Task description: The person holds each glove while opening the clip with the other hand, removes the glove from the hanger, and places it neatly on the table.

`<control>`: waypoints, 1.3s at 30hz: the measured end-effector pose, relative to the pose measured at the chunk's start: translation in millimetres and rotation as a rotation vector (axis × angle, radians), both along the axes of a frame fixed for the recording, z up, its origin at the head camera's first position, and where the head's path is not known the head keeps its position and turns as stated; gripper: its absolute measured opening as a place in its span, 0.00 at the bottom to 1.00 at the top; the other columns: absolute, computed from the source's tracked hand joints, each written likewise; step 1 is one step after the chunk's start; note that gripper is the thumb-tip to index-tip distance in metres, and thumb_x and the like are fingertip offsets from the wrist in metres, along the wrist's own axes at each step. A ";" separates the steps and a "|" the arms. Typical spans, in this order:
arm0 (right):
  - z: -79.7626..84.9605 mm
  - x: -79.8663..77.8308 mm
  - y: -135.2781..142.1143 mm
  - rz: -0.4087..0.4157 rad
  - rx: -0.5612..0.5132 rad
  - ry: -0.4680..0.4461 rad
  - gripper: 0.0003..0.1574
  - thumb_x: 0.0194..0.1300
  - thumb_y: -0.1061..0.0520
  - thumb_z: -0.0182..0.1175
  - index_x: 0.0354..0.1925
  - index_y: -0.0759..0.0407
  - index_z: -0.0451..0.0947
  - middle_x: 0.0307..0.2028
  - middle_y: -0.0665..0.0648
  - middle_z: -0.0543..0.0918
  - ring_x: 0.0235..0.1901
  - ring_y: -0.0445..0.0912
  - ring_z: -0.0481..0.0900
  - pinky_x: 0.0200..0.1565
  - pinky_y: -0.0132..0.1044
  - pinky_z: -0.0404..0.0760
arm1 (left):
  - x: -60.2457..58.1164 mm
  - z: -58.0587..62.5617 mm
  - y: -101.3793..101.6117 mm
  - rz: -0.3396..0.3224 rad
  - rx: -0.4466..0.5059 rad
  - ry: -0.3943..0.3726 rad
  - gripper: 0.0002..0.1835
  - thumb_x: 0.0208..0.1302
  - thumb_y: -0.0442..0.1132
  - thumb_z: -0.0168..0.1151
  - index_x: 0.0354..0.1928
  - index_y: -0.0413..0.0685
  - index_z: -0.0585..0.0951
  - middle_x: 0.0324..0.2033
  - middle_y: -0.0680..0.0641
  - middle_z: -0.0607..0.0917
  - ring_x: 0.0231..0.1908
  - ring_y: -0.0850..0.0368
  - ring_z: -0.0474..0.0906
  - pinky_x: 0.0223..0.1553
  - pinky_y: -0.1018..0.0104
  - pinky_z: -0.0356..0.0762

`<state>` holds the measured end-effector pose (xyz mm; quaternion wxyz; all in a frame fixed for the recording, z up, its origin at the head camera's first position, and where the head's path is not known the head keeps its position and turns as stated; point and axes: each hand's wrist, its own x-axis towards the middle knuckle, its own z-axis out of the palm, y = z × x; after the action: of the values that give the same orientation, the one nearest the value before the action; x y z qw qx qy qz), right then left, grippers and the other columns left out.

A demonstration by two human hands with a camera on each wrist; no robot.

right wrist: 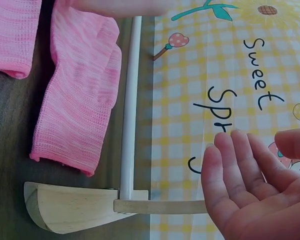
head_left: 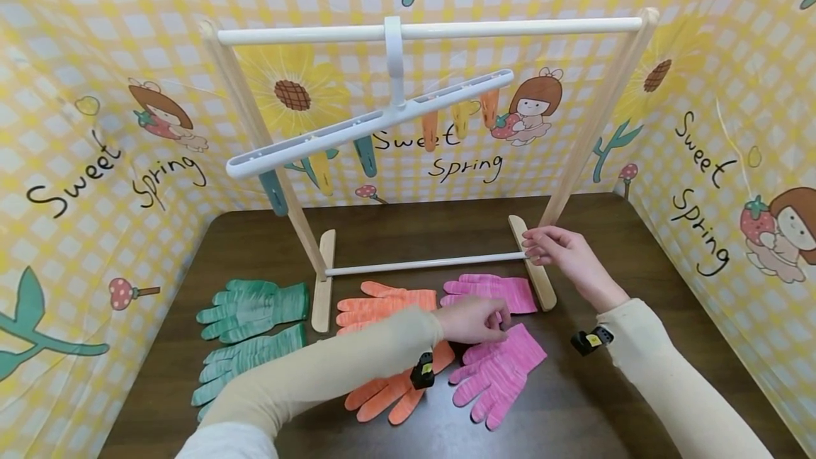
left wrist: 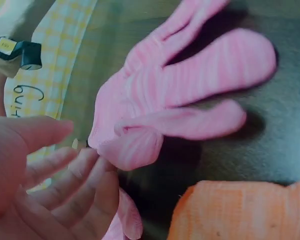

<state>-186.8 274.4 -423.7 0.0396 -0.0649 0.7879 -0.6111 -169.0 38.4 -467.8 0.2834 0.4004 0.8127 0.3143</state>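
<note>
My left hand (head_left: 473, 320) is over the pair of pink gloves, its fingers loosely bent beside the cuff end of the nearer pink glove (head_left: 499, 377). In the left wrist view its fingertips overlap the edge of that glove; whether they touch it I cannot tell. The farther pink glove (head_left: 503, 292) lies flat, partly behind the left hand. My right hand (head_left: 566, 261) hovers by the right foot of the wooden rack. Seen from the right wrist, its palm faces up with fingers slightly curled and nothing in them.
A rack (head_left: 523, 28) carries a grey-white hanger (head_left: 370, 122), tilted, with several clips in teal, yellow and orange. Several more gloves lie on the dark table: an orange glove (head_left: 382, 303), partly covered by the left sleeve, and a green glove (head_left: 255, 307) at left. Checked cloth surrounds the table.
</note>
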 end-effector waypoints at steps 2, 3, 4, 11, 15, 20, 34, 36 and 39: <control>-0.6 0.3 -0.2 -0.001 0.003 -0.004 0.27 0.82 0.56 0.51 0.61 0.81 0.72 0.39 0.44 0.88 0.40 0.40 0.87 0.46 0.36 0.86 | 1.9 -0.5 -0.3 -0.007 -0.022 0.027 0.08 0.70 0.34 0.68 0.48 0.45 0.81 0.30 0.56 0.82 0.29 0.69 0.76 0.33 0.77 0.76; -1.0 0.5 -0.2 -0.003 0.005 -0.005 0.26 0.82 0.55 0.51 0.60 0.80 0.72 0.38 0.43 0.87 0.41 0.40 0.87 0.46 0.36 0.86 | 2.7 -0.9 -0.3 -0.010 -0.028 0.037 0.08 0.69 0.33 0.68 0.48 0.45 0.82 0.31 0.55 0.83 0.30 0.69 0.76 0.33 0.78 0.76; -1.3 0.8 -0.3 0.000 0.010 -0.004 0.26 0.83 0.55 0.51 0.60 0.81 0.72 0.38 0.42 0.87 0.41 0.41 0.87 0.47 0.36 0.86 | 3.3 -1.3 -0.2 -0.011 -0.030 0.043 0.08 0.69 0.32 0.68 0.48 0.44 0.82 0.32 0.54 0.84 0.31 0.69 0.76 0.34 0.78 0.76; -2.1 2.9 0.7 -0.001 0.012 -0.017 0.28 0.82 0.54 0.51 0.62 0.81 0.71 0.40 0.46 0.87 0.43 0.44 0.87 0.47 0.37 0.86 | 7.6 -3.8 3.0 -0.003 -0.026 0.059 0.07 0.68 0.28 0.67 0.44 0.45 0.83 0.33 0.53 0.84 0.32 0.69 0.75 0.35 0.78 0.76; -2.7 3.4 1.9 -0.001 0.020 -0.020 0.29 0.83 0.54 0.51 0.62 0.81 0.71 0.40 0.45 0.87 0.43 0.44 0.87 0.47 0.36 0.85 | 5.8 -8.4 8.0 -0.006 0.000 0.115 0.05 0.68 0.27 0.65 0.39 0.45 0.83 0.32 0.53 0.83 0.33 0.69 0.75 0.36 0.79 0.74; -3.4 3.1 2.2 0.008 0.018 -0.015 0.28 0.83 0.54 0.50 0.62 0.81 0.72 0.42 0.46 0.87 0.42 0.41 0.87 0.47 0.34 0.85 | -0.3 -17.0 15.0 0.007 0.041 0.161 0.06 0.68 0.26 0.64 0.37 0.45 0.83 0.30 0.56 0.81 0.32 0.69 0.74 0.37 0.80 0.73; -6.8 0.9 1.8 0.023 0.026 -0.019 0.28 0.83 0.54 0.50 0.61 0.81 0.72 0.41 0.46 0.88 0.41 0.41 0.87 0.48 0.36 0.85 | -1.9 -20.0 22.2 0.101 0.107 0.094 0.05 0.65 0.26 0.66 0.38 0.42 0.84 0.31 0.50 0.86 0.31 0.71 0.75 0.36 0.80 0.74; -7.3 1.2 1.7 0.025 0.028 -0.022 0.28 0.83 0.54 0.50 0.61 0.81 0.72 0.41 0.45 0.87 0.41 0.40 0.86 0.48 0.35 0.85 | -1.3 -19.4 23.3 0.119 0.097 0.074 0.05 0.66 0.26 0.67 0.37 0.42 0.84 0.30 0.51 0.85 0.30 0.71 0.75 0.36 0.80 0.74; -7.0 2.4 1.1 0.032 0.034 -0.019 0.28 0.83 0.54 0.50 0.61 0.80 0.73 0.41 0.46 0.87 0.42 0.43 0.87 0.48 0.36 0.85 | -0.5 -19.3 24.3 0.131 0.097 0.070 0.05 0.66 0.25 0.66 0.37 0.43 0.84 0.30 0.52 0.84 0.31 0.70 0.76 0.37 0.79 0.75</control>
<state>-184.4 275.4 -430.7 0.0577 -0.0709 0.7966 -0.5976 -169.4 62.7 -487.1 0.2138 0.3707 0.8303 0.3570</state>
